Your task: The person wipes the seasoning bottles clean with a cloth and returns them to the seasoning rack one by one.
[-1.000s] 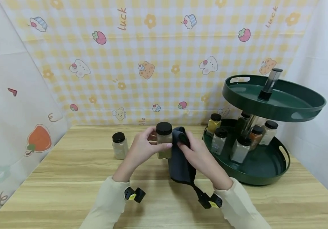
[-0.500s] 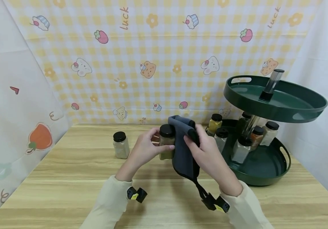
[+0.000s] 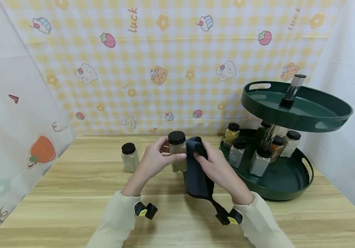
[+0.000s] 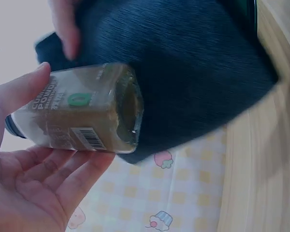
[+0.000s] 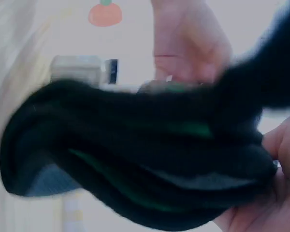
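My left hand point(image 3: 155, 156) holds a spice jar point(image 3: 178, 156) with a black lid and brown powder, raised above the table. In the left wrist view the jar point(image 4: 87, 108) lies between thumb and fingers, its label reading cumin powder, its base facing the cloth. A dark grey-blue cloth point(image 3: 194, 179) with black edging hangs folded from my right hand point(image 3: 212, 160), which grips its upper part close beside the jar. The right wrist view is blurred; the folded cloth point(image 5: 135, 150) fills most of it and hides much of the jar.
Another black-lidded jar point(image 3: 130, 158) stands on the wooden table point(image 3: 72, 206) to the left. At the right is a green two-tier tray stand point(image 3: 295, 120); several spice jars stand on its lower tier, such as a yellow one point(image 3: 231, 135). A patterned curtain point(image 3: 177, 69) backs the table.
Half a second ago the cloth was lifted higher against the jar's upper side, partly covering it. Now the cloth and right hand have moved down and left, and the jar is more exposed.
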Available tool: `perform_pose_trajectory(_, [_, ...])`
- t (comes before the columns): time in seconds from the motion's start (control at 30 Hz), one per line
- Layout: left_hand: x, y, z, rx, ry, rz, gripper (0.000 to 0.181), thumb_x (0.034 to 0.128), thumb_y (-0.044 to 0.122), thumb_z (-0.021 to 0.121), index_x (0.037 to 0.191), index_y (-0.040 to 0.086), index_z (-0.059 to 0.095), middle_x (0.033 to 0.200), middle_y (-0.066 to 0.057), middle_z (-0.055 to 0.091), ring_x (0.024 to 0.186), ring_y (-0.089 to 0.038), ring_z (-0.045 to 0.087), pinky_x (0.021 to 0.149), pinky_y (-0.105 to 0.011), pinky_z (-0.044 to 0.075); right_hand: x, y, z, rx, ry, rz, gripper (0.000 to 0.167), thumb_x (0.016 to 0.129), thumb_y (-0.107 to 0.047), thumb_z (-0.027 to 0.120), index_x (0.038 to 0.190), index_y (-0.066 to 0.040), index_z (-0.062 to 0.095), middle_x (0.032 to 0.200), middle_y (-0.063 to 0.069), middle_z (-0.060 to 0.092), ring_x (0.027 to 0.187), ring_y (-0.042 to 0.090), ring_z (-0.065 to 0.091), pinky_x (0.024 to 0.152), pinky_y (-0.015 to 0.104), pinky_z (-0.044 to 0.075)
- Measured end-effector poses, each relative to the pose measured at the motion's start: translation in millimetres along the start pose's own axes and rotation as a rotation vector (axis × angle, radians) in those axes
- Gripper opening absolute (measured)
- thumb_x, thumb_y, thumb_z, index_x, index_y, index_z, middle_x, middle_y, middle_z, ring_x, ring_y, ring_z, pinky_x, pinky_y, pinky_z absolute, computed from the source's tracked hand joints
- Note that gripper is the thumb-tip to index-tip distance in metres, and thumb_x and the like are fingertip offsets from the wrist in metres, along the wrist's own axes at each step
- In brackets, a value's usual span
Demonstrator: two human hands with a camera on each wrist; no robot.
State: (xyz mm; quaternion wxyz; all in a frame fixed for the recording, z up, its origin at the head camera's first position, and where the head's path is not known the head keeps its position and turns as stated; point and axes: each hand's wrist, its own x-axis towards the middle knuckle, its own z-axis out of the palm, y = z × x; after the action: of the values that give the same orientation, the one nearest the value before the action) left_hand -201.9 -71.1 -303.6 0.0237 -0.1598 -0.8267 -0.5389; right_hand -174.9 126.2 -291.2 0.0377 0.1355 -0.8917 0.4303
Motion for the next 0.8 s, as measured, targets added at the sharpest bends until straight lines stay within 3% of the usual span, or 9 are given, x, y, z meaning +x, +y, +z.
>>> perform_pose_trajectory(0.17, [2.8,-3.9,2.4,0.026,-0.023,0.013,0.052,0.0719,0.038,0.079,0.117,0.023,0.057,0.109,0.002,0.061,0.099,-0.017,0.060,0.081,-0.035,0.051,-15.5,-14.1,-10.8,0.059,0.134,-0.088,0.021,0.097,-0.022,0.048,0.115,-0.010,0.048,0.097,0.013,0.059,0.082,0.021,0.059,0.068,0.032,0.046])
perform_pose_trajectory(0.3, [2.7,-5.3,5.1,0.030,-0.024,0.013,0.051,0.0712,0.037,0.079,0.115,0.022,0.058,0.109,0.002,0.061,0.099,-0.017,0.060,0.082,-0.036,0.051,-21.6,-19.7,-13.8,0.065,0.162,-0.125,0.019,0.097,-0.020,0.049,0.113,-0.010,0.047,0.094,0.013,0.058,0.079,0.020,0.058,0.067,0.031,0.047])
perform_pose_trajectory(0.47, [1.8,-3.6,6.5,0.011,-0.016,0.007,0.051,0.0705,0.037,0.080,0.115,0.024,0.059,0.108,0.003,0.062,0.100,-0.016,0.061,0.082,-0.036,0.051,-16.6,-15.6,-10.7,-0.021,0.072,-0.094,0.024,0.098,-0.020,0.046,0.118,-0.009,0.044,0.101,0.015,0.062,0.086,0.020,0.063,0.070,0.034,0.052])
perform_pose_trajectory(0.67, [-1.4,0.7,3.6,-0.024,0.011,0.019,0.052,0.0711,0.036,0.080,0.117,0.023,0.057,0.108,0.001,0.061,0.101,-0.017,0.061,0.079,-0.035,0.052,-2.5,-4.1,0.6,-0.122,-0.076,0.006,0.027,0.097,-0.018,0.046,0.122,-0.006,0.043,0.110,0.017,0.062,0.091,0.021,0.065,0.072,0.036,0.053])
perform_pose_trajectory(0.8, [-1.9,3.0,2.3,-0.017,0.001,0.032,0.053,0.0715,0.036,0.079,0.118,0.023,0.057,0.107,0.001,0.061,0.101,-0.017,0.061,0.078,-0.035,0.053,0.7,-0.6,2.0,-0.133,-0.106,0.033,0.028,0.096,-0.015,0.047,0.122,-0.005,0.044,0.112,0.017,0.061,0.094,0.021,0.063,0.074,0.037,0.052])
